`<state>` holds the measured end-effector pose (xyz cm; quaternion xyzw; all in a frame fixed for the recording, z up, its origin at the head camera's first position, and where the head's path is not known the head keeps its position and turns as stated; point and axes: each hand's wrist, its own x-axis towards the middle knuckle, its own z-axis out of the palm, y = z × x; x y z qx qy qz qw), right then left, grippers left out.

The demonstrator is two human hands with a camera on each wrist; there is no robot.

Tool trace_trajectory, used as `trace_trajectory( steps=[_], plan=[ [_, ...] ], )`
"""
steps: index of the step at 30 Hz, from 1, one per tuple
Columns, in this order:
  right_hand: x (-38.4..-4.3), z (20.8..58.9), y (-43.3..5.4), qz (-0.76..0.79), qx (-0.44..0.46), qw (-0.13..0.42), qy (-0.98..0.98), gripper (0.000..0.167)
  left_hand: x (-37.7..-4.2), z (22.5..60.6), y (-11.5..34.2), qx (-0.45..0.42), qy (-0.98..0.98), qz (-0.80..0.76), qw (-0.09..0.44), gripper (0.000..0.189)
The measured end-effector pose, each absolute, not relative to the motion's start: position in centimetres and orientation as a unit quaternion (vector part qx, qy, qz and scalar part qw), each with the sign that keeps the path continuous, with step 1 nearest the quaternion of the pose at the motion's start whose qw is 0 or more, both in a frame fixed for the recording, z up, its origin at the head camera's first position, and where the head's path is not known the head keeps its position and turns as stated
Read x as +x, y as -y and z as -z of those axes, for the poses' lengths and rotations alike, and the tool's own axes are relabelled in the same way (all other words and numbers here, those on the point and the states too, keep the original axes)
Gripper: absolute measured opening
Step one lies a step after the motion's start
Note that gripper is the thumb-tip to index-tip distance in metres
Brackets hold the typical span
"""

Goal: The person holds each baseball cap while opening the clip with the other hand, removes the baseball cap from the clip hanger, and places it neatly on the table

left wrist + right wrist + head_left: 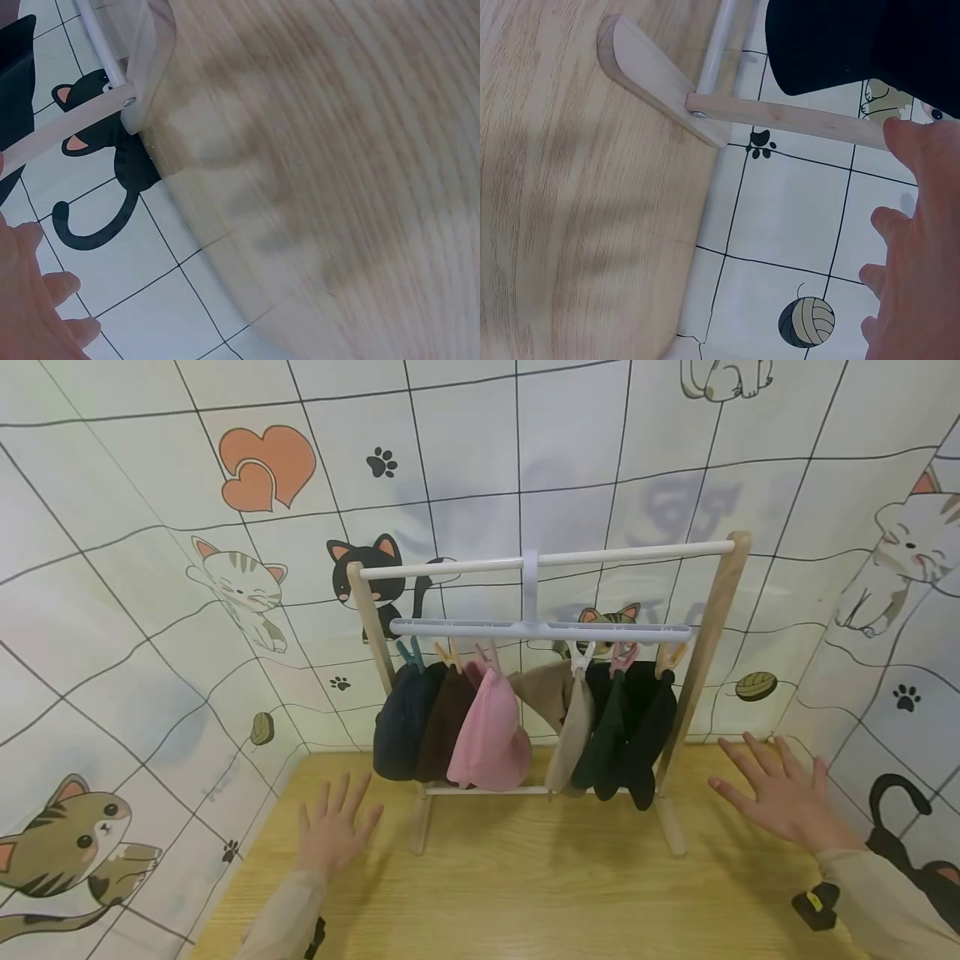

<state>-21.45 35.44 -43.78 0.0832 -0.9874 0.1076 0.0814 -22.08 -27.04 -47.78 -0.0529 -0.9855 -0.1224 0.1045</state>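
Observation:
Fingers spread, my left hand (333, 828) hovers over the table left of a small wooden rack (708, 647), holding nothing. On the rack's right side my right hand (783, 797) is likewise spread and empty. From the rack's white top rod (637, 554) hangs a pale clip hanger (465, 628). Several soft cap-like cloth pieces dangle from its coloured clips: navy (401, 727), brown (442, 727), pink (491, 735), beige (572, 727), dark green (606, 735) and black (647, 735). In the right wrist view, the thumb (904, 142) overlaps the rack's upright (795, 120).
The rack's feet (672, 827) stand on a light wood table (510, 877). Behind it and at both sides rise walls with a grid and cartoon cats (465, 460). A black wrist device (816, 906) shows at the right sleeve (873, 885).

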Motion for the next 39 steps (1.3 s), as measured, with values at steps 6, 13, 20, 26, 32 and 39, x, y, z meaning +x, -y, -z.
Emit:
trace_trajectory(
  steps=[6,13,20,26,32,39],
  plan=[
    [-21.5,44.1,-35.4,-0.106,0.087,0.082,0.987,0.076,-21.8,48.2,27.0,-0.049,0.986,0.123,0.097,0.066],
    [-21.4,44.1,-35.1,-0.115,0.089,0.083,0.986,0.076,-22.1,49.0,27.1,-0.051,0.986,0.119,0.105,0.067],
    [-21.8,43.8,-34.9,-0.102,0.097,0.114,0.983,0.077,-22.0,48.0,26.6,-0.057,0.985,0.121,0.108,0.066],
    [-22.1,42.0,-33.4,-0.107,0.126,0.202,0.965,0.040,-21.5,46.3,25.7,-0.081,0.974,0.156,0.142,0.067],
    [-21.5,39.9,-31.4,-0.144,0.143,0.252,0.946,0.009,-21.4,42.9,24.5,-0.097,0.937,0.300,0.154,0.063],
    [-20.4,38.5,-28.9,-0.151,0.157,0.322,0.921,0.005,-22.8,39.3,22.7,-0.125,0.888,0.419,0.144,0.065]
  ],
)
